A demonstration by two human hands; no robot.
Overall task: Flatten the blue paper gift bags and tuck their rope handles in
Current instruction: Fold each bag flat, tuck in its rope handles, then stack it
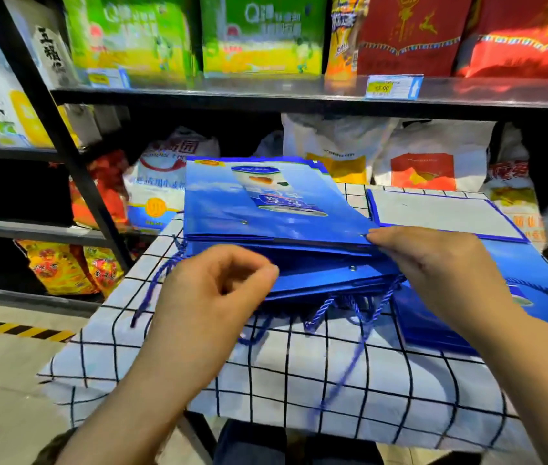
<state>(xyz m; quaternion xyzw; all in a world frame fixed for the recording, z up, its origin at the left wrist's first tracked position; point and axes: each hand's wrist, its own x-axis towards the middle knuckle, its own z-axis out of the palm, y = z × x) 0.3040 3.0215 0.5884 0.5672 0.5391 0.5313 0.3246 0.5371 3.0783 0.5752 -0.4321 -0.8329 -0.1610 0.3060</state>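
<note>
A stack of flattened blue paper gift bags [265,203] lies on a small table covered with a white, black-checked cloth [299,364]. My right hand [433,263] pinches the near right corner of the top bags, lifting their open edge. My left hand [218,290] hovers at the near left of the stack, thumb and fingers pinched loosely; what it holds, if anything, I cannot tell. Blue rope handles [326,310] dangle out of the stack's near edge over the cloth, one loop [161,276] at the left. More blue bags [450,330] lie flat under my right forearm.
A flat bag showing its white bottom panel [440,209] lies at the table's back right. Black metal shelves [299,95] with bagged goods stand close behind and to the left. A yellow-black hazard stripe [14,328] marks the floor at left.
</note>
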